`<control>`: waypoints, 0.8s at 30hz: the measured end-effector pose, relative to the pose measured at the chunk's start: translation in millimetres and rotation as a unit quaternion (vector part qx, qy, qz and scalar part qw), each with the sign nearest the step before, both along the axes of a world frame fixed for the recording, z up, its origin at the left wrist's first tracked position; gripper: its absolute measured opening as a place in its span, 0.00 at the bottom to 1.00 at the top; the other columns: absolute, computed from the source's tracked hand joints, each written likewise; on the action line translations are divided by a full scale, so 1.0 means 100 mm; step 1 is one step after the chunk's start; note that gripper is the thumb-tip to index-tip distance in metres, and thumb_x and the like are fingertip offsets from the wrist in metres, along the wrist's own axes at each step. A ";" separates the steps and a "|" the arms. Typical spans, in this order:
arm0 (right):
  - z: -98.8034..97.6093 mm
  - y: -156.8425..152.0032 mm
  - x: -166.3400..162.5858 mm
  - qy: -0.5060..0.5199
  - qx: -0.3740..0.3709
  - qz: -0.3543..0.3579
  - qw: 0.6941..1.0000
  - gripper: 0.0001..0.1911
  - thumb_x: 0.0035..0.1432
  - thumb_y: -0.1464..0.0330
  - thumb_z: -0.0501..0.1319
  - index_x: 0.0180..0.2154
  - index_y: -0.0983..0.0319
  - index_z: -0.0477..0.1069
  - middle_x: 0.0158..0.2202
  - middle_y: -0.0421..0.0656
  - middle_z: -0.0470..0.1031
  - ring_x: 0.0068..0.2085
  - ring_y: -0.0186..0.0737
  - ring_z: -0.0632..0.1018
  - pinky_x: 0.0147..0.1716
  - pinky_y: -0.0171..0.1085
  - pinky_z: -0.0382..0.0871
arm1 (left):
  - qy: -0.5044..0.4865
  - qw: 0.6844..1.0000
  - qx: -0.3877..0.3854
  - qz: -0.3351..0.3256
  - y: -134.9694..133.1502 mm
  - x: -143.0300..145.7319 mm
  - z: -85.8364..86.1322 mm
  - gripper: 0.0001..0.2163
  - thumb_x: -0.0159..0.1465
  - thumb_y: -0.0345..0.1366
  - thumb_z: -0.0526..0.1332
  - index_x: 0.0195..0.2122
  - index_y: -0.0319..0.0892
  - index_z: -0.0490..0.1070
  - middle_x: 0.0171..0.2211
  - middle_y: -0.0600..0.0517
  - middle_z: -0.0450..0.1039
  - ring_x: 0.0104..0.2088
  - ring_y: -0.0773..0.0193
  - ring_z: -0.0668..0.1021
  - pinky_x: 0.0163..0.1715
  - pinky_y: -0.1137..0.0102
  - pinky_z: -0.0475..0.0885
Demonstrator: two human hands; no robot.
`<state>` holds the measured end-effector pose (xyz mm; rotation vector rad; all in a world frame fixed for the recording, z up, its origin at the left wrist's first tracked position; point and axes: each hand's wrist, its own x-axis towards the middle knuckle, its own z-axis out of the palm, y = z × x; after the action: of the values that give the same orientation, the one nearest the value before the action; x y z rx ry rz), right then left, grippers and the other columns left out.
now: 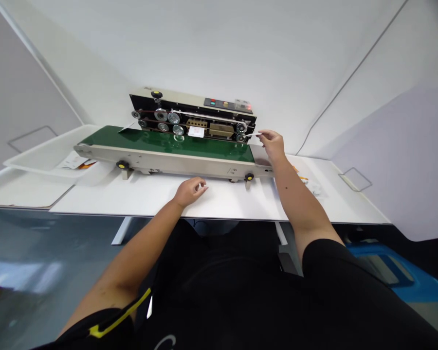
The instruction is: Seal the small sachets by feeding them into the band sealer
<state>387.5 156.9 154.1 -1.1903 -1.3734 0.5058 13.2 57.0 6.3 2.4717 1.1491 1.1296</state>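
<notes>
A band sealer machine (193, 116) with a green conveyor belt (168, 142) stands on the white table (219, 201). My right hand (272, 144) reaches to the machine's right end, fingers pinched on a small white packet edge (256, 133) at the rollers. My left hand (190, 189) rests on the table in front of the conveyor, fingers loosely curled, holding nothing I can see. A small white packet (196, 131) sits under the sealing head on the belt.
A white tray (47, 153) with a few packets (75, 161) sits at the left end of the conveyor. More small packets (308, 182) lie on the table to the right. White partition walls surround the table. A blue bin (394, 272) stands on the floor at the right.
</notes>
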 end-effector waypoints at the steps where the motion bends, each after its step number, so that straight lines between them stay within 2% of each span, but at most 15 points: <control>1: 0.00 0.04 0.03 -0.006 -0.015 0.009 1.000 0.26 0.53 0.49 0.70 0.46 0.60 0.79 0.43 0.46 0.82 0.40 0.39 0.77 0.30 0.33 0.66 | 0.002 1.000 0.000 -0.001 0.00 0.00 0.00 0.14 0.73 0.49 0.57 0.40 0.45 0.75 0.31 0.52 0.74 0.31 0.61 0.75 0.37 0.66 0.69; 5: -0.02 0.21 0.13 -0.014 -0.071 0.021 0.997 0.22 0.56 0.54 0.69 0.48 0.60 0.79 0.46 0.45 0.84 0.38 0.34 0.76 0.29 0.29 0.64 | 0.007 1.000 0.001 -0.008 0.01 -0.01 0.01 0.14 0.73 0.49 0.57 0.39 0.45 0.74 0.31 0.52 0.74 0.30 0.61 0.73 0.36 0.66 0.69; 8: -0.03 0.33 0.15 0.021 -0.099 0.035 0.994 0.22 0.60 0.49 0.67 0.44 0.60 0.78 0.44 0.44 0.83 0.34 0.31 0.75 0.26 0.27 0.62 | 0.009 1.000 0.001 -0.012 0.01 -0.01 0.01 0.15 0.73 0.49 0.57 0.39 0.45 0.74 0.31 0.52 0.73 0.30 0.61 0.73 0.36 0.65 0.68; 11: -0.05 0.40 0.14 0.080 -0.111 0.039 0.990 0.24 0.59 0.46 0.67 0.39 0.60 0.77 0.39 0.42 0.79 0.30 0.29 0.74 0.23 0.27 0.59 | 0.009 1.000 0.001 -0.011 0.01 -0.01 0.01 0.15 0.73 0.50 0.57 0.39 0.45 0.74 0.30 0.52 0.73 0.30 0.61 0.73 0.36 0.65 0.68; 15: -0.07 0.43 0.12 0.102 -0.123 0.054 0.986 0.17 0.54 0.57 0.73 0.40 0.61 0.76 0.34 0.38 0.78 0.28 0.28 0.74 0.23 0.27 0.60 | 0.010 1.000 -0.002 -0.012 0.01 -0.01 0.01 0.15 0.73 0.50 0.57 0.39 0.45 0.74 0.30 0.52 0.72 0.29 0.61 0.73 0.35 0.66 0.68; 19: -0.07 0.46 0.04 0.111 -0.148 0.052 0.981 0.14 0.52 0.68 0.74 0.39 0.62 0.75 0.31 0.37 0.78 0.27 0.27 0.73 0.23 0.26 0.64 | 0.010 1.000 -0.003 -0.013 0.01 -0.01 0.02 0.14 0.72 0.49 0.57 0.38 0.45 0.74 0.30 0.53 0.72 0.29 0.62 0.73 0.35 0.66 0.68; 24: 0.02 0.51 -0.14 0.089 -0.177 0.036 0.979 0.10 0.58 0.68 0.72 0.40 0.62 0.75 0.31 0.39 0.79 0.26 0.31 0.77 0.24 0.29 0.70 | 0.010 1.000 -0.001 -0.003 -0.01 0.00 0.05 0.13 0.72 0.48 0.58 0.38 0.45 0.74 0.29 0.53 0.72 0.29 0.62 0.73 0.33 0.66 0.67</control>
<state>373.5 208.0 155.6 -1.3470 -1.2053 0.9159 12.9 56.4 10.8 2.4882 1.1461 1.1034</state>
